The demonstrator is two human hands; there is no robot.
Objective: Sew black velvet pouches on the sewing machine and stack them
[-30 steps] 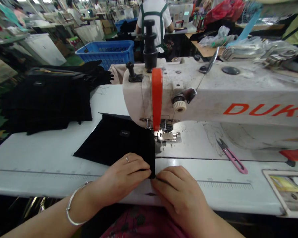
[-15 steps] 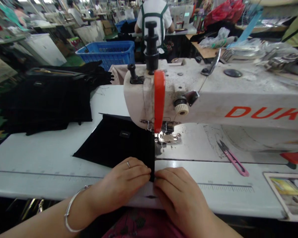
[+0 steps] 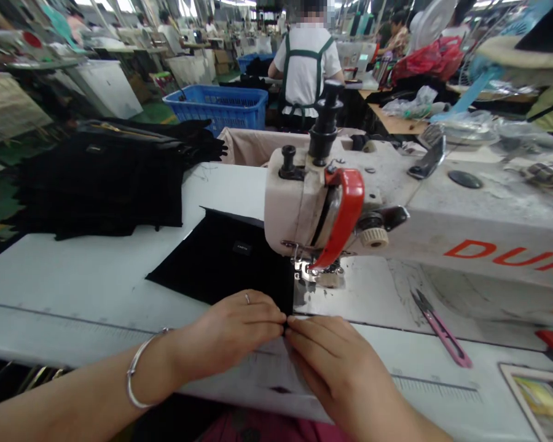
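Note:
A black fabric piece [image 3: 230, 264] with a small dark label [image 3: 242, 248] lies flat on the white sewing table, its right edge running up to the presser foot of the sewing machine [image 3: 332, 209]. At the near corner of that fabric, my left hand [image 3: 239, 325], with a ring and a bracelet at the wrist, pinches the edge. My right hand [image 3: 336, 362] pinches the same corner from the right, fingertips almost touching those of the left. What lies between the fingertips is mostly hidden.
Pink-handled thread snips [image 3: 442, 331] rest on the table at right. A pile of black fabric pieces [image 3: 105, 190] occupies the far left, with a blue crate [image 3: 221, 110] behind it. A co-worker [image 3: 306, 67] sits beyond the machine. A framed tray [image 3: 541, 399] is at lower right.
The view has shifted and tilted, so the machine appears lower and further right. The fabric's near corner has shortened in front of the foot, and my fingertips have drawn closer together on it.

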